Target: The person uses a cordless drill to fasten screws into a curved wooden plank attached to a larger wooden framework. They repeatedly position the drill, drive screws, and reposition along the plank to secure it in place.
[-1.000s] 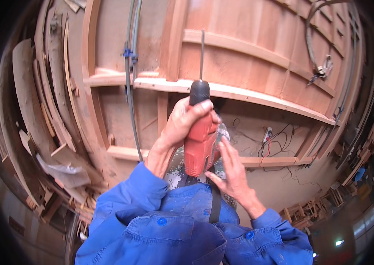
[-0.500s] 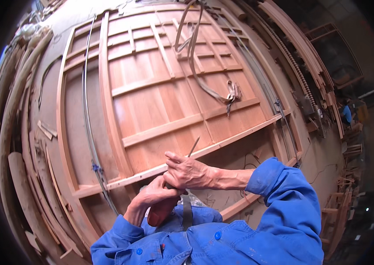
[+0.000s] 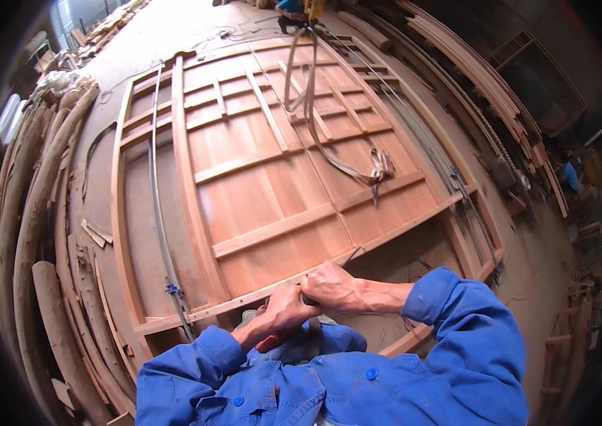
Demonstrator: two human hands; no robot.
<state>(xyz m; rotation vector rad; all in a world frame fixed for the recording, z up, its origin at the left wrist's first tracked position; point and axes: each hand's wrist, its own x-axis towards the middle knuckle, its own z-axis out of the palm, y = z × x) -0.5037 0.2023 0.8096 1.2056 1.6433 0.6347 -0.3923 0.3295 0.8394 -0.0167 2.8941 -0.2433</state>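
Observation:
My left hand and my right hand are together at the near rail of a large wooden frame. The right is closed, and a thin pointed metal rod sticks out past its knuckles, slanting up and to the right. Beside it, the left hand's fingers are curled around something dark that shows only as a small end between the hands. A red part peeks out below the left wrist; its kind is hidden.
Joined wood panels with cross battens fill the frame. Long bar clamps run along both sides. A webbing strap hangs over the panels. Logs lie at left, stacked boards at right. Part of another person shows at the far end.
My hands have moved right and slightly forward over the near rail, and the rod leans further right. The red-brown thing under my left hand is now mostly hidden. The view has shifted.

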